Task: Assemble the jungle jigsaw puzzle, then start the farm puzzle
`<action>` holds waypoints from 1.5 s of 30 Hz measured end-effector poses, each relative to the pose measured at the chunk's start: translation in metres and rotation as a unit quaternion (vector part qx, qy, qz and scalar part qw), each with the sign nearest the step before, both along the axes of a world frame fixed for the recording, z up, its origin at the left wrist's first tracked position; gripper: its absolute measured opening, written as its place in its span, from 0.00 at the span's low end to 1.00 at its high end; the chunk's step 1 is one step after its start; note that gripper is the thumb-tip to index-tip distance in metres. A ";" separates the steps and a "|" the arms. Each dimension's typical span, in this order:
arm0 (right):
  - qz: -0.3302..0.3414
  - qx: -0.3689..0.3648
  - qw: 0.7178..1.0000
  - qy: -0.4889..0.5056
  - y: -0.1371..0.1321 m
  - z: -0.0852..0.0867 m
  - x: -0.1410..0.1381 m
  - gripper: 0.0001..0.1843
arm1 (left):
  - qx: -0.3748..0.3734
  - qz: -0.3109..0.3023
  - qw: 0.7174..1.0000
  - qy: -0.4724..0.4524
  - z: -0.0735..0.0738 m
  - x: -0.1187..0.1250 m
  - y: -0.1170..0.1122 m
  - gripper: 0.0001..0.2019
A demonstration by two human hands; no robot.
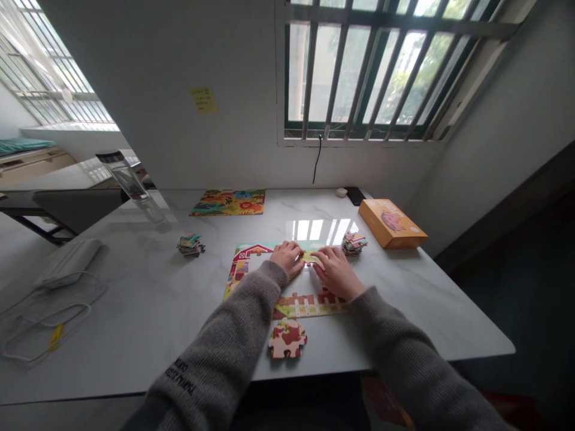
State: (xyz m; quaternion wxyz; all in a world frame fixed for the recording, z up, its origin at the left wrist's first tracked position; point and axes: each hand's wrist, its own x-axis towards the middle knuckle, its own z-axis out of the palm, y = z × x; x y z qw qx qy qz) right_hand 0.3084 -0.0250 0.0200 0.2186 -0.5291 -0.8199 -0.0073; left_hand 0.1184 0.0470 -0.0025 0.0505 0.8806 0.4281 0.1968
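A small yellow-green jigsaw piece (pixel 309 257) sits between the hands on a part-built farm jigsaw (pixel 245 267). The right hand's (pixel 336 273) fingers press against it and the left hand's (pixel 286 258) fingers rest just beside it; I can't tell whether either grips it. A stack of pieces (pixel 354 243) stands just beyond the right hand on the marble table (pixel 135 311), near an orange box (pixel 392 223).

Hands (pixel 287 258) (pixel 336 273) on farm jigsaw puzzle (pixel 251 254), white marble table (pixel 135 311)
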 end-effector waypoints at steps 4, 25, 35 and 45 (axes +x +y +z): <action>0.179 -0.057 0.981 0.056 -0.043 0.021 -0.023 0.07 | -0.006 -0.002 1.000 -0.001 0.001 -0.001 -0.001 0.12; 0.278 -0.140 0.950 0.013 -0.100 0.020 -0.041 0.13 | -0.080 -0.163 0.976 0.117 0.047 -0.086 -0.129 0.19; 0.269 -0.139 0.953 0.007 -0.102 0.019 -0.037 0.14 | -0.089 -0.129 0.980 0.126 0.038 -0.090 -0.149 0.21; 0.284 -0.082 0.955 0.017 -0.097 0.025 -0.035 0.21 | -0.083 -0.109 0.990 0.040 0.040 -0.096 -0.144 0.19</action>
